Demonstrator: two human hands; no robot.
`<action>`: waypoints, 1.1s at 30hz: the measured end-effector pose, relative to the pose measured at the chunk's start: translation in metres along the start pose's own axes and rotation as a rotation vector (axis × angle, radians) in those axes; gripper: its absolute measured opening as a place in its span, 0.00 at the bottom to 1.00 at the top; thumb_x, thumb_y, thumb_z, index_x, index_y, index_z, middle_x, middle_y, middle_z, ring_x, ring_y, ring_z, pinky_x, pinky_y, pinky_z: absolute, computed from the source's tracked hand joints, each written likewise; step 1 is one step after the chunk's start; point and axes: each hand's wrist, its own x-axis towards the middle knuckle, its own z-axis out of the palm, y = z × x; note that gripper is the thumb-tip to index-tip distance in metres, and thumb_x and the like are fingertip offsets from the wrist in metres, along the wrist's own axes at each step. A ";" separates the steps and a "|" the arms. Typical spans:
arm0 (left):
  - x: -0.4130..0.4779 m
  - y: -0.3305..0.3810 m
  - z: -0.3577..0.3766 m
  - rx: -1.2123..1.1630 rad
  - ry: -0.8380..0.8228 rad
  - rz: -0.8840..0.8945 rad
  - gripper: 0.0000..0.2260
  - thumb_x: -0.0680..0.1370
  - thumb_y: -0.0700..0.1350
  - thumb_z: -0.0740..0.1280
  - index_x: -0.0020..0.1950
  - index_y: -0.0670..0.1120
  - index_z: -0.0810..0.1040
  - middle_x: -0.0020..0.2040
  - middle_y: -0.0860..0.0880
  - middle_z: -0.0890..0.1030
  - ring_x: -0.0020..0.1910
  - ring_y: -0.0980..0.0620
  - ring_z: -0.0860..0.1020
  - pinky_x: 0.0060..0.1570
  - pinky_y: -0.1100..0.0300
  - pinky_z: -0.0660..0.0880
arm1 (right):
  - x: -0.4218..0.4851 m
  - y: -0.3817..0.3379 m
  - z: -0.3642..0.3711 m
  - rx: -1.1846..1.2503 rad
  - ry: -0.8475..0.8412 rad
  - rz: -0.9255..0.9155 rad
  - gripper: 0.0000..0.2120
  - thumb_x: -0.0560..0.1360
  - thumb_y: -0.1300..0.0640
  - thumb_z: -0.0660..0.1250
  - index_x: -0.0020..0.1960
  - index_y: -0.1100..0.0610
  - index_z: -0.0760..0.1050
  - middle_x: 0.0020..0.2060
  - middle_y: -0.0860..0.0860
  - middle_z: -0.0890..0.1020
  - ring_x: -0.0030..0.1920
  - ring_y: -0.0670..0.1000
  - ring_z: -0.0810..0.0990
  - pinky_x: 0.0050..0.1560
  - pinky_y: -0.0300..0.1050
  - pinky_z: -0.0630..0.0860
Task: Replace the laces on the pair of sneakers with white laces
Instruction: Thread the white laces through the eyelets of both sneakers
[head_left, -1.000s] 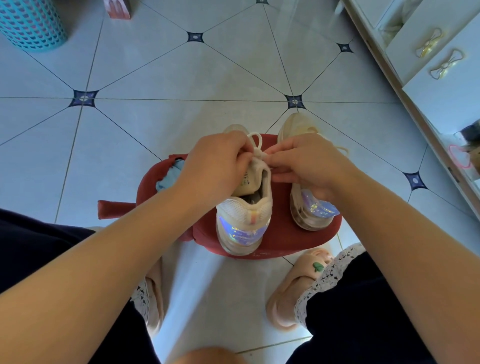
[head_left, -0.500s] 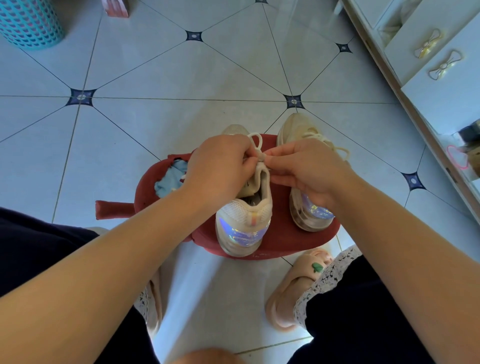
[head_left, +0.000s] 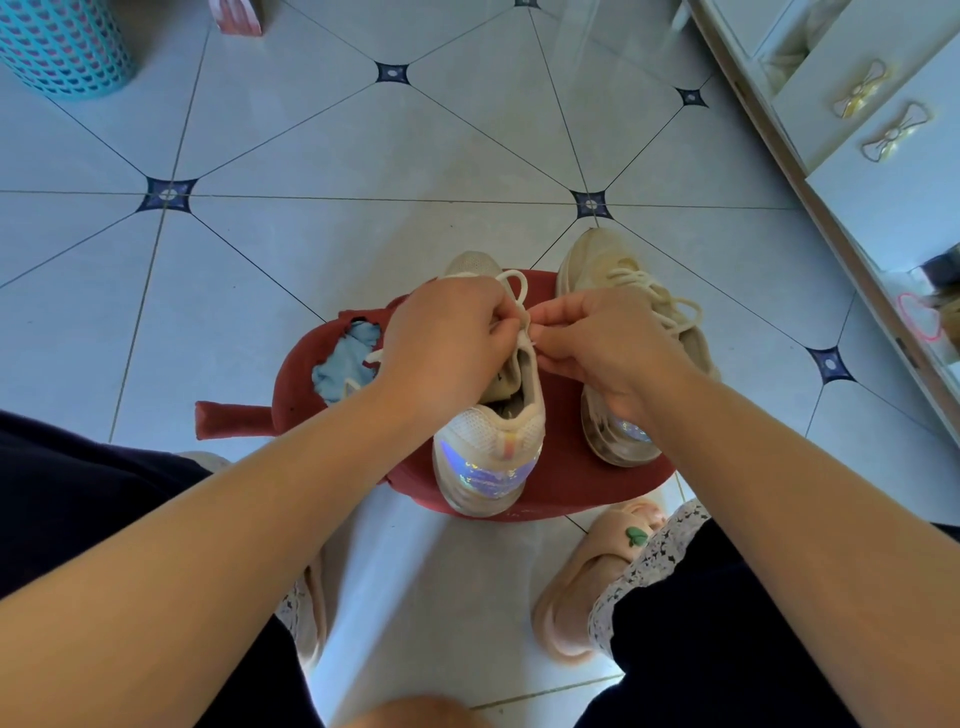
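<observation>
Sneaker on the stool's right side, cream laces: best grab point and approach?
Probably the heel collar, from the near side: the right sneaker stands upright on the red stool, heel toward the person, toe past the far edge, loose laces covering the top.

The left hand (head_left: 447, 343) covers the lacing part of the white mesh sneaker with shiny heel (head_left: 488, 452), so the path of the white lace (head_left: 514, 283) there cannot be told. The right hand (head_left: 608, 353) hides the middle of the beige laced sneaker (head_left: 597, 260). The picture's corner cuts off the turquoise perforated plastic basket (head_left: 57, 47).
</observation>
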 end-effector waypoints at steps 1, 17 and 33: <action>-0.001 0.000 0.000 0.002 -0.004 0.006 0.07 0.76 0.46 0.63 0.47 0.49 0.81 0.43 0.50 0.82 0.44 0.51 0.78 0.44 0.58 0.70 | 0.000 0.000 0.001 -0.019 -0.007 0.002 0.08 0.74 0.69 0.65 0.39 0.58 0.76 0.34 0.51 0.79 0.36 0.46 0.78 0.42 0.37 0.79; 0.004 -0.009 -0.005 0.111 -0.059 0.087 0.16 0.67 0.63 0.67 0.53 0.61 0.78 0.58 0.59 0.74 0.62 0.50 0.66 0.52 0.57 0.55 | -0.006 -0.013 -0.014 -0.372 0.327 -0.298 0.12 0.75 0.64 0.60 0.36 0.52 0.72 0.32 0.48 0.81 0.38 0.48 0.83 0.45 0.47 0.80; 0.005 -0.015 -0.001 0.113 -0.078 0.101 0.17 0.66 0.63 0.67 0.52 0.59 0.77 0.56 0.59 0.76 0.61 0.50 0.68 0.55 0.54 0.59 | -0.008 -0.022 -0.008 -1.166 0.066 -0.354 0.12 0.76 0.49 0.62 0.46 0.57 0.79 0.40 0.51 0.80 0.43 0.50 0.76 0.42 0.43 0.68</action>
